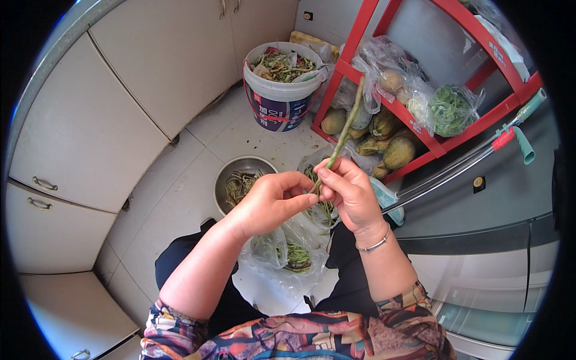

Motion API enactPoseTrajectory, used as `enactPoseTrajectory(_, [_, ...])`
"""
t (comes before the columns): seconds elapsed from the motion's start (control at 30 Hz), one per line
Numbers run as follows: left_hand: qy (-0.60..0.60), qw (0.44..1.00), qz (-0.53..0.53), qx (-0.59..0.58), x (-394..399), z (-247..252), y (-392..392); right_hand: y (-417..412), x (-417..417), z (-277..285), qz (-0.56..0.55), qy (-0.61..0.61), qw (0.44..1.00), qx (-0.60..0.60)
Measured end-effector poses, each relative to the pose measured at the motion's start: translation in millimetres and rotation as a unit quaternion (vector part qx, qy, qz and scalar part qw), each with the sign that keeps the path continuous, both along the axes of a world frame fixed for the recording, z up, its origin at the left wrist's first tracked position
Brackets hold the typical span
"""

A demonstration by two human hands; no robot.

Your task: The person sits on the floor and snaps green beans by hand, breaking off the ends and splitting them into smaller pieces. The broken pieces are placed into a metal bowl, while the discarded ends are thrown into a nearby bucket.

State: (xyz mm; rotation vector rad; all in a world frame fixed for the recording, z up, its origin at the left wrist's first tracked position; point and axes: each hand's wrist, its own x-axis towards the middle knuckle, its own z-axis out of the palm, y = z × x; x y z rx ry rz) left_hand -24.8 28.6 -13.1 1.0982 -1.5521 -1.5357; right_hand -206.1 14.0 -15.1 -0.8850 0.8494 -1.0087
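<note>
A long green plant stem [348, 121] slants upward from between my hands, its tip toward the red rack. My right hand [353, 193] pinches it low down between thumb and fingers. At the stem's lower end, the thumb and fingertips of my left hand [274, 193] close on it. Partly behind my left hand, a steel bowl [217, 189] on the floor contains stringy green and brown plant scraps. A clear plastic bag [288, 285] of green stems [298, 258] lies between my legs. Behind my hands is another clear bag [308, 157] with stems, mostly hidden.
A white bucket [281, 108] full of plant waste stands ahead. To its right, a red metal rack [346, 69] bears bagged vegetables, with squashes [400, 150] on its lower level. A mop-like tool with metal poles [454, 171] leans at right. Cabinets [85, 117] line the left.
</note>
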Motion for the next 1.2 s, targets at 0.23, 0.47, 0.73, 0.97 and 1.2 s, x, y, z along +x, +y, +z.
enactPoseTrajectory(0.23, [-0.033,0.998,0.017,-0.047,-5.1,-1.0,0.0,1.6,3.7,6.1,0.021,0.032,0.999,-0.02])
enactPoseTrajectory(0.47, [-0.053,0.997,0.008,-0.061,-9.2,2.5,2.8,-5.1,-4.0,3.5,-0.019,-0.03,0.999,0.003])
enactPoseTrajectory(0.73, [-0.035,0.993,0.085,-0.067,-16.5,-1.3,4.3,-2.4,-3.3,-1.8,-0.081,-0.047,0.996,0.004])
enactPoseTrajectory(0.97, [0.157,0.965,0.207,0.033,-19.3,-14.7,-1.8,-1.5,3.6,-10.2,-0.126,-0.103,0.986,0.047])
enactPoseTrajectory(1.2, [0.25,0.903,0.343,0.073,0.6,-20.6,-18.9,-9.9,-7.7,-11.5,-0.181,-0.114,0.976,0.03])
